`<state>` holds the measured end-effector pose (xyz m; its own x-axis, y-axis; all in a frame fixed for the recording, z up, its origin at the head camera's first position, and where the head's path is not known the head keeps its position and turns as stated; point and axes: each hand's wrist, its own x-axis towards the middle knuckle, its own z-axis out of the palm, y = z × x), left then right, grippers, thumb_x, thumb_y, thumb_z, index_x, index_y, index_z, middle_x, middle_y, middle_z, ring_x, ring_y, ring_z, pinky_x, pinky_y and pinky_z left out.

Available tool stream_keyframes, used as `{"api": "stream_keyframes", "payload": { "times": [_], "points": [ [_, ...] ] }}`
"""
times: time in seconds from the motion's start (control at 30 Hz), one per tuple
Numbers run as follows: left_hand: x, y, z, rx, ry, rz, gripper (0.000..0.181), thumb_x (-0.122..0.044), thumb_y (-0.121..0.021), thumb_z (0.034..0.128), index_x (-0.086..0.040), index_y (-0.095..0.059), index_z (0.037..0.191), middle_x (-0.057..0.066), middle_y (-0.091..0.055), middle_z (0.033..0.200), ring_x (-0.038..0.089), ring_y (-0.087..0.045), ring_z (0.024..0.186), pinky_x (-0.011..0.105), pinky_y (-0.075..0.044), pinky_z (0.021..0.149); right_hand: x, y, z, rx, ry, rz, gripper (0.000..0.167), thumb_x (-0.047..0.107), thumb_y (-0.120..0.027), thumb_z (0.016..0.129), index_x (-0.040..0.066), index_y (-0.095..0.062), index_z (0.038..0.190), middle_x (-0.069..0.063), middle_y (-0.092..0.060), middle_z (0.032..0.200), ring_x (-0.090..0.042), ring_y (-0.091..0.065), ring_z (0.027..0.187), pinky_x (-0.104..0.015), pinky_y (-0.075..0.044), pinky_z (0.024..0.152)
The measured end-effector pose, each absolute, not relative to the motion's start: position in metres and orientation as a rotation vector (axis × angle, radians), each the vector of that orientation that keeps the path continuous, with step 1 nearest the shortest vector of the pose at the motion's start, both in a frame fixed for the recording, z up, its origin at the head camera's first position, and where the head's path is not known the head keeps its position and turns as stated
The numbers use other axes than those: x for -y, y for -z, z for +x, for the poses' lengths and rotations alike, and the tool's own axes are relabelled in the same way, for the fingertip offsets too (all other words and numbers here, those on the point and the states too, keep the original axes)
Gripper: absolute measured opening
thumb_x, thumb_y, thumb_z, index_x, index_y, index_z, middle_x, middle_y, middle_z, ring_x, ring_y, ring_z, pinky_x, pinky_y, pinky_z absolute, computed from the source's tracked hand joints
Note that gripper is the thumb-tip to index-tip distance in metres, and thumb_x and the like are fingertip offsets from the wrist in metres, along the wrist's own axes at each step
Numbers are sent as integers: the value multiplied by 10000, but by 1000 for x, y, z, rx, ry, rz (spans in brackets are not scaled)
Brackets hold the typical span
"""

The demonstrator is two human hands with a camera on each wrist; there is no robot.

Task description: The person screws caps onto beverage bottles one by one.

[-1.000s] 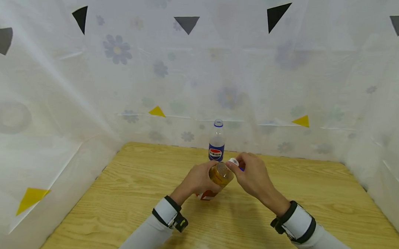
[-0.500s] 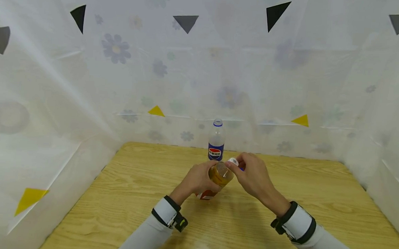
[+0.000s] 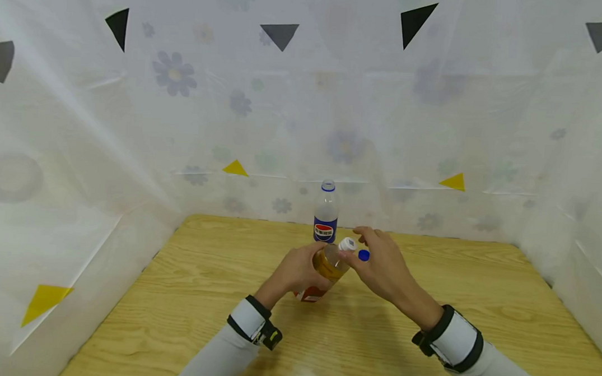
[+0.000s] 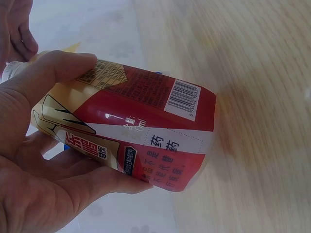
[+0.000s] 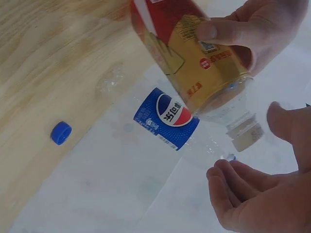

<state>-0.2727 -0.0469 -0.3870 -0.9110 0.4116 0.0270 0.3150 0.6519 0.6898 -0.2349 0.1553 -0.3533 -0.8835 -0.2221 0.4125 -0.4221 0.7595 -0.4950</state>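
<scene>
My left hand (image 3: 299, 269) grips a plastic bottle (image 4: 150, 121) with a red and gold label, its fingers and thumb wrapped round the middle. The bottle leans to the right in the head view, and its white cap (image 3: 348, 244) sits on the neck. My right hand (image 3: 383, 264) is beside that cap, thumb and fingers spread apart with a gap between them, as the right wrist view shows. Whether the thumb touches the cap is hard to tell. Behind the tilted bottle stands a clear, uncapped Pepsi bottle (image 3: 326, 211) with a blue label.
A loose blue bottle cap (image 5: 61, 133) lies on the wooden table (image 3: 200, 296), just beyond my right thumb. White flower-patterned sheeting (image 3: 304, 115) with black, grey and yellow triangles surrounds the table at the back and both sides.
My right fingers have come off the white cap and spread apart, the hand shifting slightly right. More of the blue cap shows now. My left hand still holds the bottle in nearly the same place.
</scene>
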Motion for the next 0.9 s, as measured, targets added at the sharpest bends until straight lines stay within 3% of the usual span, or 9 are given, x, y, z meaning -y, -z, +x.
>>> {"api": "stream_keyframes", "payload": {
  "times": [0.17,0.3,0.43,0.63,0.9],
  "points": [
    [48,387,-273,-2710,-1137,600,734,-192,-889,743,-177,-564,1402,59,-688,1245,261,-663,1102,474,-549,956,-155,349,-233,2581,-840,616,544,65,-733,913,75,-553,1426,-204,-637,1331,-425,-612,1200,-591,-536,916],
    [48,387,-273,-2707,-1147,614,721,-186,-888,736,-170,-574,1385,54,-694,1228,253,-667,1082,468,-551,947,-154,348,-232,2569,-866,662,532,-90,-666,891,89,-597,1387,-186,-657,1320,-385,-663,1105,-481,-570,801],
    [49,386,-273,-2714,-1146,627,717,-184,-887,727,-170,-581,1375,48,-698,1210,240,-668,1058,454,-557,929,-153,349,-233,2564,-906,680,462,-129,-613,892,55,-645,1314,-170,-692,1264,-336,-693,1038,-416,-576,753],
    [49,387,-273,-2733,-1122,660,715,-205,-886,733,-164,-581,1378,47,-701,1204,227,-670,1041,434,-564,907,-152,352,-236,2541,-912,678,410,-149,-583,892,24,-675,1252,-161,-698,1242,-353,-686,1098,-478,-596,838],
    [49,387,-274,-2729,-1128,656,718,-207,-885,734,-169,-578,1382,48,-701,1203,228,-672,1040,437,-565,908,-150,354,-237,2511,-884,666,352,-122,-607,909,11,-684,1226,-167,-707,1209,-344,-692,1067,-476,-594,829]
  ]
}}
